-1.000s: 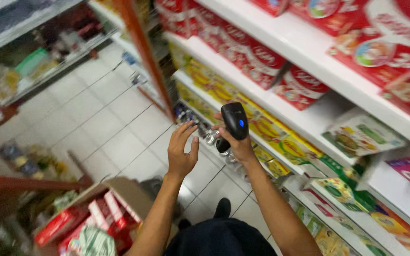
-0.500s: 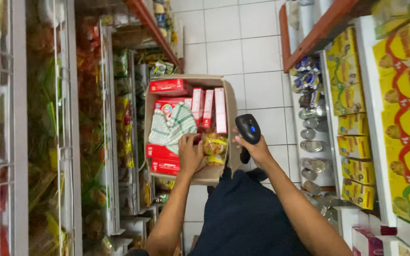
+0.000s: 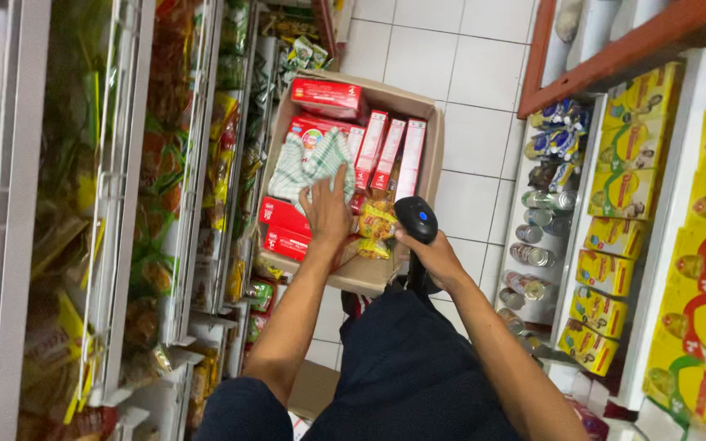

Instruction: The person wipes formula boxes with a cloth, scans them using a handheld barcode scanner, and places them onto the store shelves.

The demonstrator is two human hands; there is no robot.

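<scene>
Hands over a stock box in a shop aisle

A cardboard box [image 3: 418, 106] of red cartons sits on the tiled floor [image 3: 484, 73], upper centre. The left hand [image 3: 326, 214] lies inside, fingers spread on a checked cloth [image 3: 308, 159]; the right hand [image 3: 435, 257], centre frame, grips a black barcode scanner [image 3: 415, 219].

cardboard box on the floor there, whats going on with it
A person stands in a shop aisle over an open cardboard box of red cartons and yellow snack packets. The left hand reaches in, resting on a green checked cloth. The right hand holds a black handheld scanner at the box's edge.
</scene>
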